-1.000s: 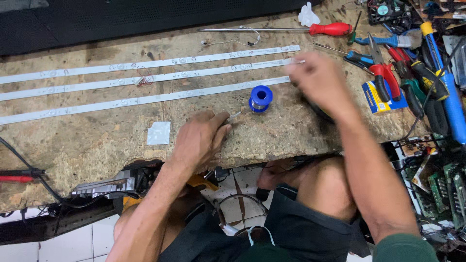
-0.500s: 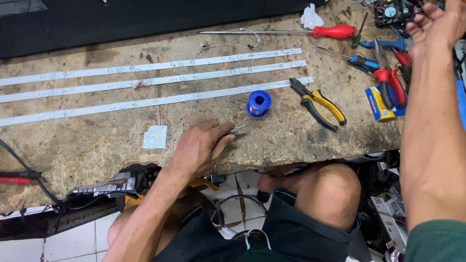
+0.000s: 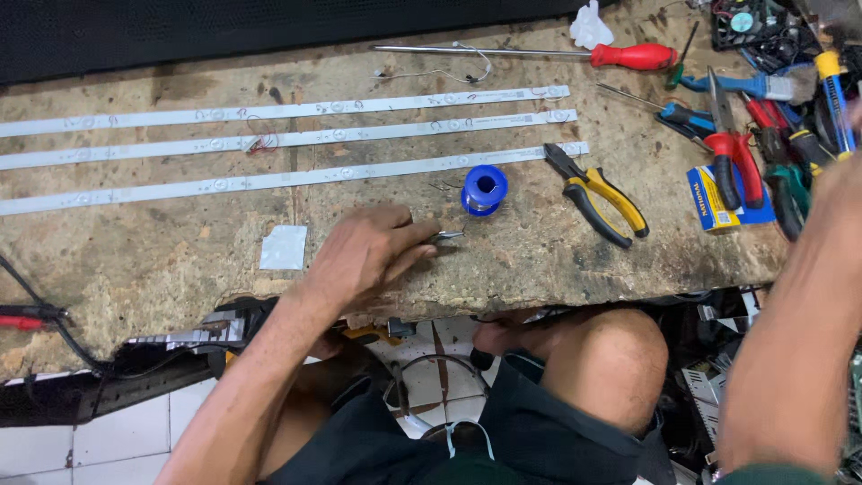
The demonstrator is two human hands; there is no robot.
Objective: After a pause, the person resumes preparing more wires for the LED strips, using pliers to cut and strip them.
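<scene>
Three long white light strips (image 3: pixel 269 144) are lying side by side along the far half of my worn wooden table (image 3: pixel 135 269), running from its left edge toward the middle. I am resting my left hand (image 3: pixel 364 256) near the table's front edge, its fingers closing around a small metal tool (image 3: pixel 446 235), thin like tweezers, whose tip is pointing toward the right. Just beyond that tip a blue spool of solder wire (image 3: pixel 485 189) is sitting by the right end of the nearest strip. A small white square patch (image 3: pixel 284 247) is lying just left of my left hand, close to the front edge. Yellow-handled pliers (image 3: pixel 597 193) are lying to the right of the spool. A red-handled screwdriver (image 3: pixel 575 54) is stretching along the table's far edge, and a heap of hand tools (image 3: pixel 763 135) is crowding the right end. I am reaching my right arm (image 3: pixel 795 341) up over that right end; the right hand itself is running out of view at the picture's edge, so I cannot tell whether it is open or gripping anything.
</scene>
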